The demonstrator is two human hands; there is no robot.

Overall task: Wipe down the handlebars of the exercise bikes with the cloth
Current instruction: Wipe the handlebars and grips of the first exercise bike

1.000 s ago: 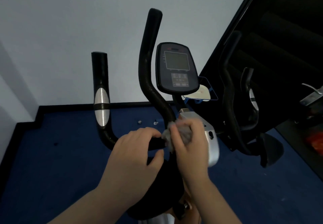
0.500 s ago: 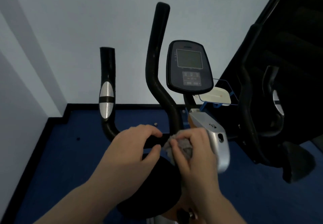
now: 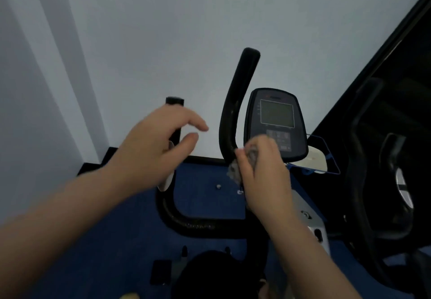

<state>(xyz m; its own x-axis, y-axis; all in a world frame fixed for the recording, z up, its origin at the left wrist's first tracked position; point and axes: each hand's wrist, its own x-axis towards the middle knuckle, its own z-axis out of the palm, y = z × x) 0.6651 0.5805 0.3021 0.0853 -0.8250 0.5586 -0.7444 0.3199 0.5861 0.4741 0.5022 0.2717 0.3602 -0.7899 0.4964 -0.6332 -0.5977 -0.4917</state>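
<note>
Two hands fill my head view, both raised in front of the exercise bike. My right hand (image 3: 263, 175) is closed around a crumpled grey cloth (image 3: 235, 170) and presses it against the lower bend of the tall black handlebar (image 3: 235, 103), just left of the console (image 3: 276, 124). The cloth bulges out between my thumb and fingers, touching the bar where it curves downward. My left hand (image 3: 154, 149) hangs loose in the air with its fingers spread and slightly curled, gripping nothing; it sits in front of the shorter upright grip (image 3: 175, 103), whose black cap shows above my knuckles, and I cannot tell whether the palm touches it. Below both hands the black U-shaped bar (image 3: 193, 224) runs across, joining the short grip to the central post. The console screen is dark and faces me, tilted back. Behind it, to the right, I see a white dish-like object in a blue wire holder (image 3: 314, 161). Blue carpet (image 3: 205, 191) covers the floor, and a pale wall (image 3: 163, 30) rises behind the bike. At far right a second machine (image 3: 382, 170) stands in shadow.
</note>
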